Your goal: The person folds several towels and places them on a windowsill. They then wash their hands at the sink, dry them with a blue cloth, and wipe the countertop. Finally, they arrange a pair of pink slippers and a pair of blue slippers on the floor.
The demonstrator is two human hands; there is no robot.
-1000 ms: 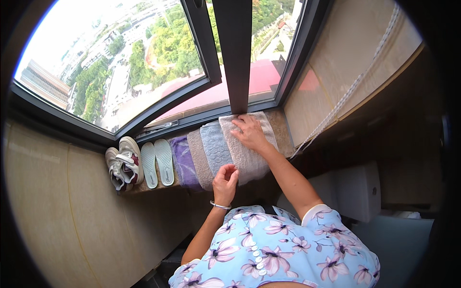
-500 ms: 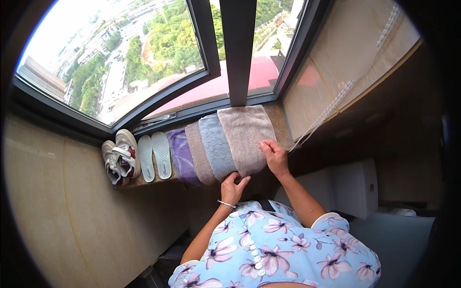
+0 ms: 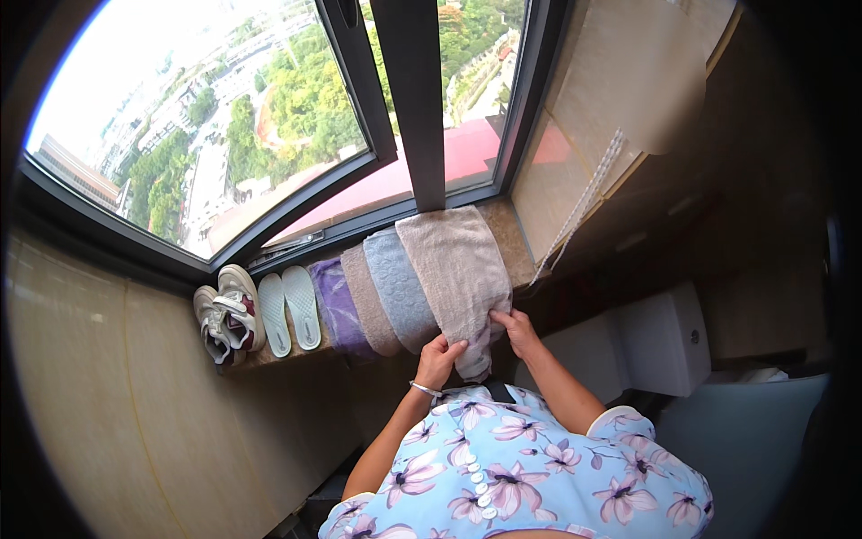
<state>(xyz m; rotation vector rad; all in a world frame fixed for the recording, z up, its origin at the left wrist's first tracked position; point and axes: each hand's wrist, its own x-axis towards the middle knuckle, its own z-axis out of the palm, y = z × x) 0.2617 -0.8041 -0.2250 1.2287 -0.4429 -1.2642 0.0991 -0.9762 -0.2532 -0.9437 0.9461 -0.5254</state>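
A beige-pink towel [image 3: 455, 265] lies over the stone window sill, and its near end hangs off the front edge toward me. My left hand [image 3: 437, 361] pinches its lower left edge between thumb and fingers. At its right edge my right hand [image 3: 515, 332] is closed on the cloth. Directly left of it, partly overlapped, is a blue patterned towel [image 3: 400, 283]. A brown towel [image 3: 369, 305] and a purple towel [image 3: 336, 310] follow further left, each draped over the sill edge.
Left of the towels stand two pale green insoles [image 3: 289, 310] and a pair of white and maroon shoes [image 3: 229, 314]. Behind them is a dark-framed window [image 3: 395, 193], its left pane tilted inward. A white cord [image 3: 584, 202] hangs at right, above a white toilet tank [image 3: 664, 341].
My right hand has come down from above the beige towel to grip its right edge. The towel's near end now reaches further down toward me. The view has shifted slightly.
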